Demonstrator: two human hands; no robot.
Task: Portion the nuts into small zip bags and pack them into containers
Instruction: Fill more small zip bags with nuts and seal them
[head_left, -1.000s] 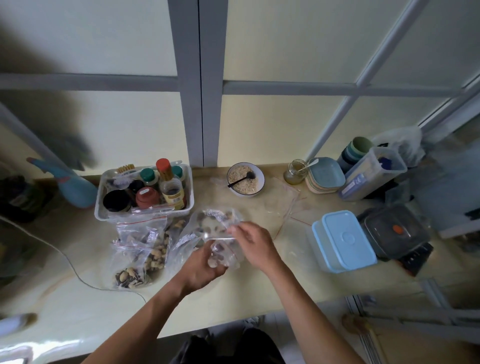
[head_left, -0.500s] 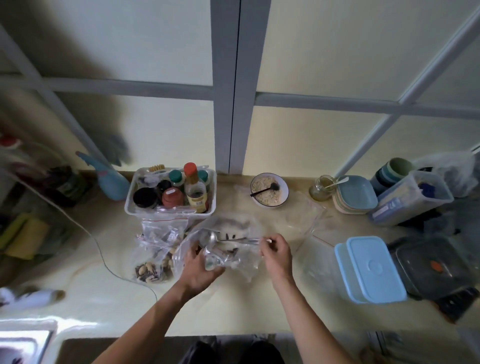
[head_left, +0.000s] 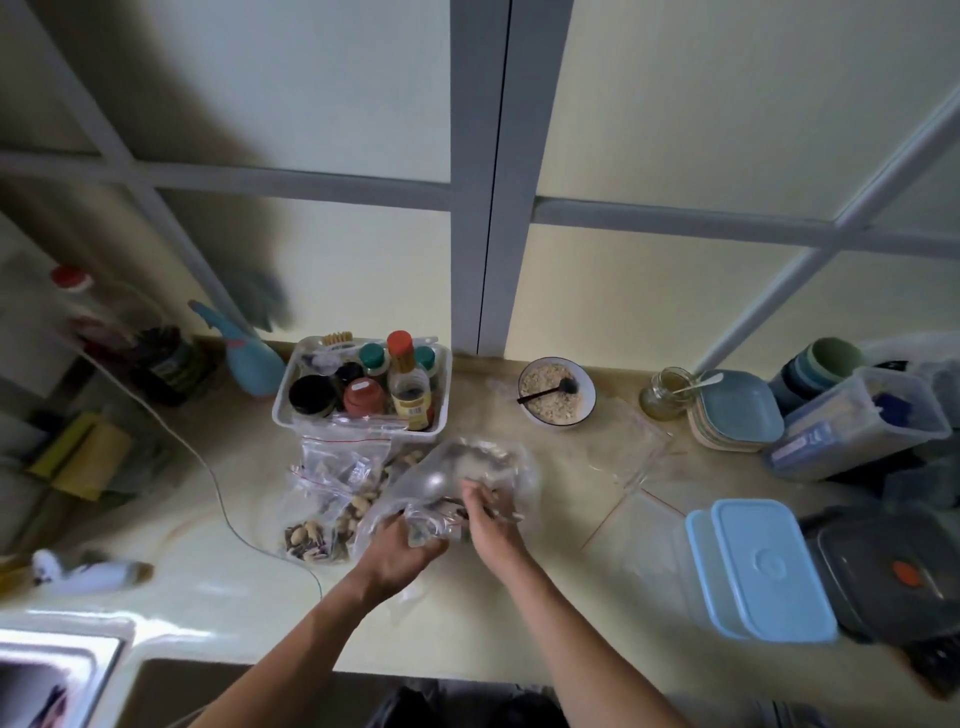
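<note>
Bagging nuts at the bench
Both hands, left (head_left: 397, 545) and right (head_left: 491, 519), grip a crumpled clear bag (head_left: 467, 478) between them.

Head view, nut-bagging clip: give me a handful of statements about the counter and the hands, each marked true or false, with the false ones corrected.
1. Both hands are on the large clear bag of nuts. True: the left hand grips its near edge, and the right hand is at its mouth.
2. The blue-lidded container stands open. False: its lid is on.
3. A dark spoon rests in the bowl of oats. True.
4. The filled small zip bags lie right of the hands. False: they lie to the left.
5. The white bin of bottles sits in front of the window. True.
</note>
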